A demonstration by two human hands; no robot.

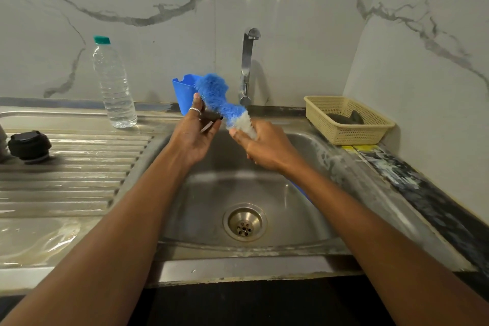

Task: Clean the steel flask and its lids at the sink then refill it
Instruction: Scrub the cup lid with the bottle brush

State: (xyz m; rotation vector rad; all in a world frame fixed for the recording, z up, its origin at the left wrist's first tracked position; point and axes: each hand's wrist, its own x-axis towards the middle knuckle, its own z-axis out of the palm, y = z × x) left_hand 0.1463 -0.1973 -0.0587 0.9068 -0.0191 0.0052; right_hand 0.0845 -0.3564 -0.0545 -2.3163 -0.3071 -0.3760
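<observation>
- Sink [304, 145]: I work over it, so drips drain.
- Bottle [113, 82]: upright on the drainboard, likely for refilling.
- Brush [219, 95]: my right hand [267, 148] grips its white end.
- Black lid [29, 145]: parked far left on the drainboard.
- Dark piece [210, 115], probably a lid: my left hand [195, 135] pinches it against the bristles.

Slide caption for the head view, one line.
Over the steel sink, the right hand holds a blue-and-white bristle brush against a small dark part held by the left hand.
</observation>
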